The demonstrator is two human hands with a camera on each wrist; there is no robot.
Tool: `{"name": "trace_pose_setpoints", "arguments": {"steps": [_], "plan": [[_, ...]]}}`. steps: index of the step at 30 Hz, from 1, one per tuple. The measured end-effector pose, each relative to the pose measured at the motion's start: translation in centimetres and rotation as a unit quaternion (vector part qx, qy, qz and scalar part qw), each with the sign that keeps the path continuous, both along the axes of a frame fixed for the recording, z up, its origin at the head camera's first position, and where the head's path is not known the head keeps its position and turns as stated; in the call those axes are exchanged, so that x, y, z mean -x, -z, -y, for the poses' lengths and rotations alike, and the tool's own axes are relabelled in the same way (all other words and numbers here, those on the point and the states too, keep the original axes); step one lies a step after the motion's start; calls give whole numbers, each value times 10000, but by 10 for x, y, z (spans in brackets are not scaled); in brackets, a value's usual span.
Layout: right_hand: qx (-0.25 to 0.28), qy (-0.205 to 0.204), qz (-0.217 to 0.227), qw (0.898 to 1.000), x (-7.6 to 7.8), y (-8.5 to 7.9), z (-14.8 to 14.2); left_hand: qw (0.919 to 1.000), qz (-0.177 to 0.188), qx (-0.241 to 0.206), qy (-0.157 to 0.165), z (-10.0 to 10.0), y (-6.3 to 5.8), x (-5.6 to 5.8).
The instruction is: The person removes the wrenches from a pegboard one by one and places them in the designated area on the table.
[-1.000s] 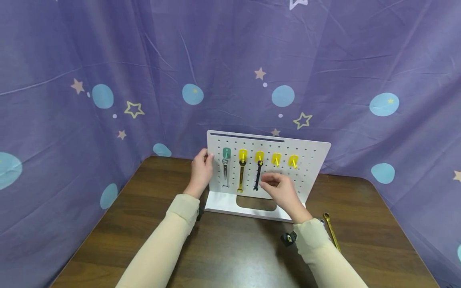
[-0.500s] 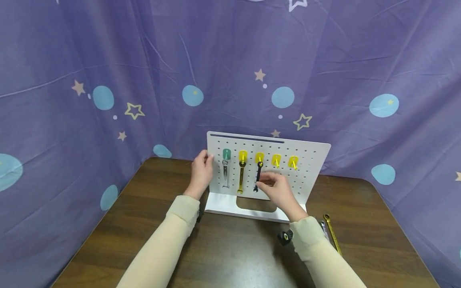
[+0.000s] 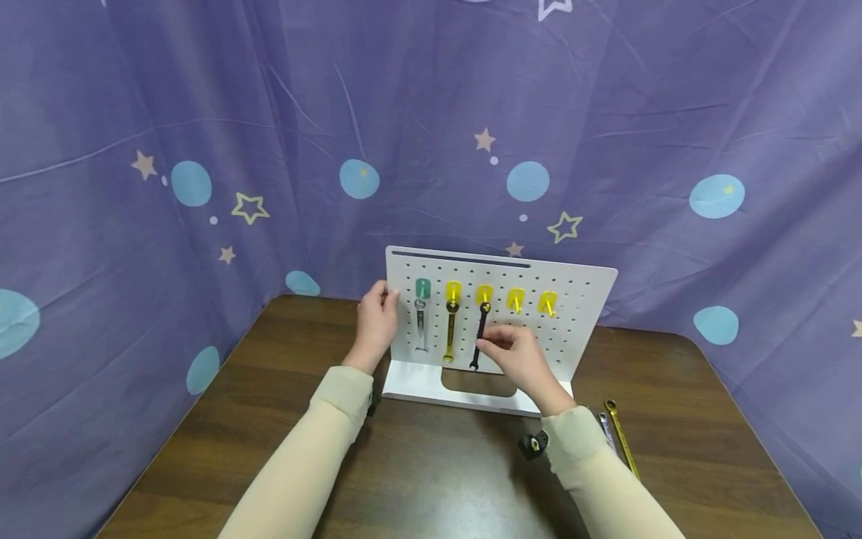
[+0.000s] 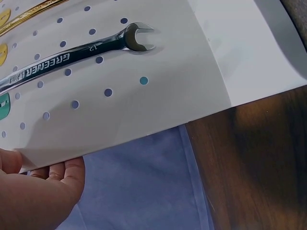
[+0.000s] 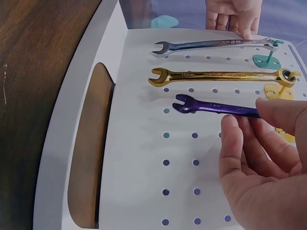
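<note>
A white pegboard (image 3: 579,322) stands on the table. My left hand (image 3: 376,328) holds its left edge, thumb (image 4: 9,160) in front and fingers (image 4: 74,172) behind. With thumb and fingers, my right hand (image 3: 524,361) pinches the shaft of a dark purple combination wrench (image 5: 192,104). Its ring end overlaps the middle yellow hook (image 3: 485,293) in the head view; in the right wrist view my hand hides that end. To its left hang a gold wrench (image 5: 216,76) on a yellow hook and a silver wrench (image 4: 62,60) on a teal hook (image 3: 422,287).
Two bare yellow hooks, one (image 3: 515,300) beside the other (image 3: 548,303), sit right of the dark wrench. On the table (image 3: 431,479) by my right sleeve lie a gold wrench (image 3: 622,438) and a silver one (image 3: 606,429), partly hidden. A purple curtain (image 3: 431,135) hangs behind.
My right hand has moved left onto the dark wrench and taken hold of it. The wrench's lower end has shifted slightly down and left. My left hand stays on the board's edge.
</note>
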State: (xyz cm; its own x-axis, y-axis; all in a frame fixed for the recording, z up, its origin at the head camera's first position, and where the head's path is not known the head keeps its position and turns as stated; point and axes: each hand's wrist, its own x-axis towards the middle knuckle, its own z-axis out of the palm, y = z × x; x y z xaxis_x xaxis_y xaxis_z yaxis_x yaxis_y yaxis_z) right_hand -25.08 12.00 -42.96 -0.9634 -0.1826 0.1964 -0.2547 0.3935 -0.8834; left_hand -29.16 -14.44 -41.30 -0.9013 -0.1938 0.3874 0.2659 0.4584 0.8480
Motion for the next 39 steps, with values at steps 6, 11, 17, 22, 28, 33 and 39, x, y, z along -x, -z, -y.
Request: {"name": "trace_pose_setpoints", "arguments": {"steps": [6, 11, 17, 22, 28, 33, 39], "plan": [[42, -52, -105, 9999, -2, 1, -1, 10000, 21, 18, -4, 0, 1, 0], [60, -61, -46, 10000, -4, 1, -2, 10000, -16, 21, 7, 0, 0, 0], [128, -133, 65, 9998, -6, 0, -3, 10000, 52, -22, 71, 0, -1, -1], [208, -159, 95, 9996, -9, 0, -4, 9999, 81, -10, 86, 0, -2, -1], [620, -332, 188, 9973, -16, -3, -4, 9999, 113, 40, 31, 0, -1, -1], [909, -457, 468, 9937, -20, -6, -4, 9999, 136, 0, 47, 0, -1, -2], [1182, -540, 816, 9882, -24, -9, -5, 9998, 168, -20, 69, 0, -1, -2]]}}
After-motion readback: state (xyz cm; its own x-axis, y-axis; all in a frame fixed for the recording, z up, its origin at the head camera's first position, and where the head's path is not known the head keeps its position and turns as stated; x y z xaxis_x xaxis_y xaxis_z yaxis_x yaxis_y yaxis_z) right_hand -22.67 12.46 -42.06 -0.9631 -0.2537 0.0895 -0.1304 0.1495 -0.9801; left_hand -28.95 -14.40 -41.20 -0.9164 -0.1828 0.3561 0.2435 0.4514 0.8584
